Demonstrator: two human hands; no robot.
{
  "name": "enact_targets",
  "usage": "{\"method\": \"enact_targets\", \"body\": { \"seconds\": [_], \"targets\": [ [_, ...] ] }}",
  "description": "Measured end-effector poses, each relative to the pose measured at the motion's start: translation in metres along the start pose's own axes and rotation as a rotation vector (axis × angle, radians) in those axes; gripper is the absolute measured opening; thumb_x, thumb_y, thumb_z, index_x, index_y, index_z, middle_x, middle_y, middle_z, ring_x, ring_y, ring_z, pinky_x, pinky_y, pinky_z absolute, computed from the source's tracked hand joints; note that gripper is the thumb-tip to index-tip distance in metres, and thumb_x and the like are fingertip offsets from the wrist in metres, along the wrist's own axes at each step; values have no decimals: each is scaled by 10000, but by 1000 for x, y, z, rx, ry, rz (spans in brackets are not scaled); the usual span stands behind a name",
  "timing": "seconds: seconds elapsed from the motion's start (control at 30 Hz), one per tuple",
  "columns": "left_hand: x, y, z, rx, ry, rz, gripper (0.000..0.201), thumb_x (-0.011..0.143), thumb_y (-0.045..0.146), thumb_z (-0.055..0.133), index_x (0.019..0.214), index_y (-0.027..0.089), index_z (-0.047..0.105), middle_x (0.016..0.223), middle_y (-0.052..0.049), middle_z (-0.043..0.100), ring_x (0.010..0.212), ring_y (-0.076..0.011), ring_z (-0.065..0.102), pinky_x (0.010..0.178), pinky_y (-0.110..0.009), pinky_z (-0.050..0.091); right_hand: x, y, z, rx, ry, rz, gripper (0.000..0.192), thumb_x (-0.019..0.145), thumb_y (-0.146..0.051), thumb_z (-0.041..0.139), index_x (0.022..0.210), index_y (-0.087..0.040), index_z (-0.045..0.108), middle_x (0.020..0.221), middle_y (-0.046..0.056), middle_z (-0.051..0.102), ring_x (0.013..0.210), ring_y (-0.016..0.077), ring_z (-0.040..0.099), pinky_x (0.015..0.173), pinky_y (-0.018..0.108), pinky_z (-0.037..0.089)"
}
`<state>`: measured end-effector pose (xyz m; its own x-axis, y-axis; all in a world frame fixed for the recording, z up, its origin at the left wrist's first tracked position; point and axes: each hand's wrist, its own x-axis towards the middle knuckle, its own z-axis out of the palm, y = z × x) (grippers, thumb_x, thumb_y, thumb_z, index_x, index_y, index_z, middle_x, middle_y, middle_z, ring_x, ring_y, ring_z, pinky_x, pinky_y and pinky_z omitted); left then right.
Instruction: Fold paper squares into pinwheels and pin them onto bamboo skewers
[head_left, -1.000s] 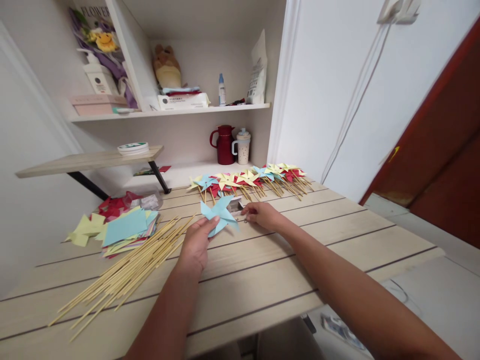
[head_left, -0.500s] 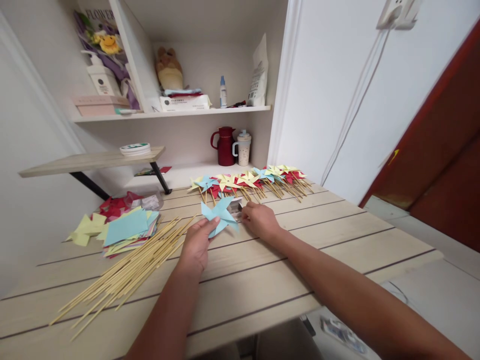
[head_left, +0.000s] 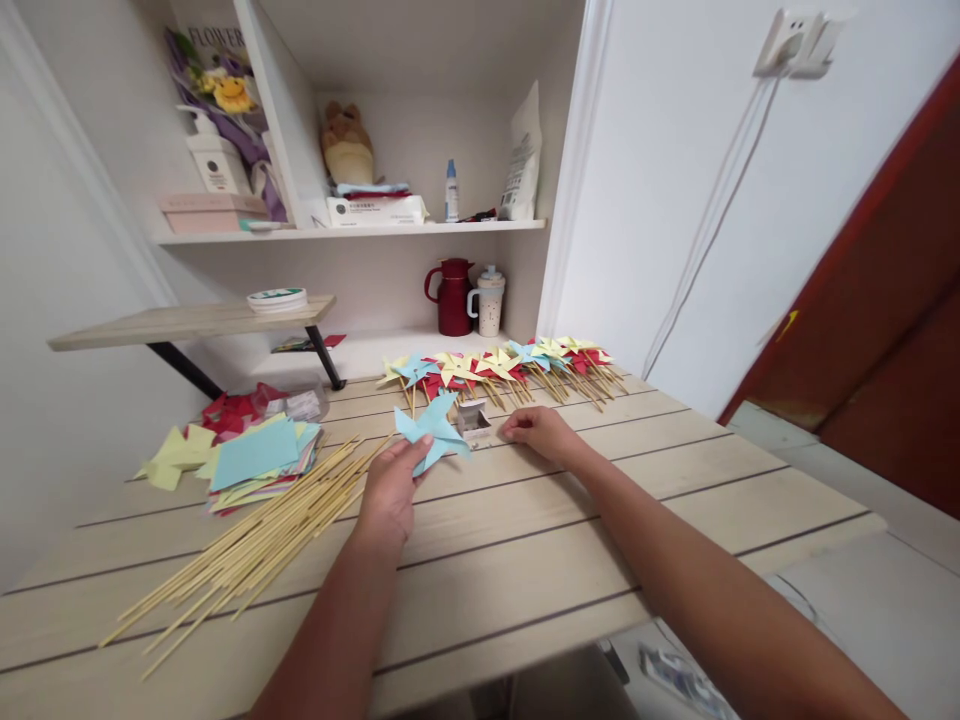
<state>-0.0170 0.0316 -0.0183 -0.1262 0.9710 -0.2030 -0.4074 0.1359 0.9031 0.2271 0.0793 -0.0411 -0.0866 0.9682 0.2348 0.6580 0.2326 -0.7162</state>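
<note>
Between the thumb and fingers of my left hand (head_left: 391,485) is a light blue paper pinwheel (head_left: 433,430), held a little above the table. My right hand (head_left: 541,432) is closed in a pinch to the right of a small open box (head_left: 473,418). Whatever is between its fingertips, if anything, is too small to make out. A few tiny bits lie in front of the box. Behind both hands, finished pinwheels on sticks (head_left: 499,365) in yellow, blue and red lie in a row. Loose wooden sticks (head_left: 262,540) are spread to the left of my left hand.
Left of the sticks lie a stack of coloured paper (head_left: 256,455), a yellow paper pinwheel (head_left: 176,457) and red paper pieces (head_left: 225,415) by a clear container. A small raised shelf (head_left: 187,325) stands behind them. A red jug (head_left: 454,297) and a cup (head_left: 490,302) stand at the back.
My right hand has moved right, away from the small box, whose opening now shows. The blue pinwheel in my left hand has shifted slightly left in the picture.
</note>
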Motion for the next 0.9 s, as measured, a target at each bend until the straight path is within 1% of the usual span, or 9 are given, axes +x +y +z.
{"method": "enact_targets", "body": {
  "seconds": [0.07, 0.17, 0.27, 0.4, 0.57, 0.77, 0.9],
  "targets": [
    [-1, 3, 0, -29, 63, 13, 95, 704, 110, 777, 790, 121, 738, 806, -50, 733, 697, -97, 641, 639, -196, 490, -1, -1, 4, 28, -30, -29, 120, 752, -239, 645, 757, -174, 746, 754, 26, 744, 678, 156, 637, 618, 239, 450],
    [-1, 9, 0, -89, 192, 34, 68, 725, 76, 748, 751, 131, 716, 753, -27, 712, 655, -82, 626, 598, -178, 473, -3, -9, 9, 35, -48, -98, 118, 765, -239, 648, 783, -193, 755, 806, 20, 747, 733, 156, 641, 665, 239, 455],
    [-2, 13, 0, -123, 244, 28, 85, 743, 62, 728, 720, 138, 698, 741, -14, 700, 636, -72, 619, 595, -176, 472, -5, -21, 14, -4, -32, -154, 137, 789, -228, 632, 812, -206, 765, 821, 29, 730, 739, 166, 616, 678, 256, 434],
    [-4, 11, 2, -110, 225, 24, 86, 741, 58, 732, 717, 133, 697, 753, -19, 702, 642, -73, 616, 600, -182, 476, -7, -29, 21, -78, 11, -188, 203, 826, -210, 606, 936, -235, 775, 886, 53, 700, 786, 187, 599, 732, 284, 422],
    [-5, 9, 3, -97, 208, 29, 67, 742, 62, 730, 721, 120, 705, 742, -27, 702, 641, -74, 611, 591, -178, 469, -9, -26, 29, -197, -57, -229, 241, 868, -203, 597, 1020, -283, 767, 911, 43, 677, 827, 178, 613, 800, 276, 438],
    [-4, 8, 2, -102, 191, 38, 61, 743, 63, 729, 733, 121, 710, 748, -31, 708, 643, -79, 615, 584, -177, 470, -11, -32, 32, -342, -52, -240, 344, 903, -175, 535, 1161, -314, 714, 933, 49, 615, 836, 174, 604, 778, 256, 430],
    [-4, 8, 2, -100, 183, 36, 64, 752, 61, 720, 733, 122, 709, 759, -33, 710, 651, -79, 620, 593, -176, 473, -13, -38, 33, -460, -86, -213, 378, 932, -191, 481, 1204, -355, 686, 979, 60, 581, 816, 177, 598, 743, 258, 416]
  ]
}}
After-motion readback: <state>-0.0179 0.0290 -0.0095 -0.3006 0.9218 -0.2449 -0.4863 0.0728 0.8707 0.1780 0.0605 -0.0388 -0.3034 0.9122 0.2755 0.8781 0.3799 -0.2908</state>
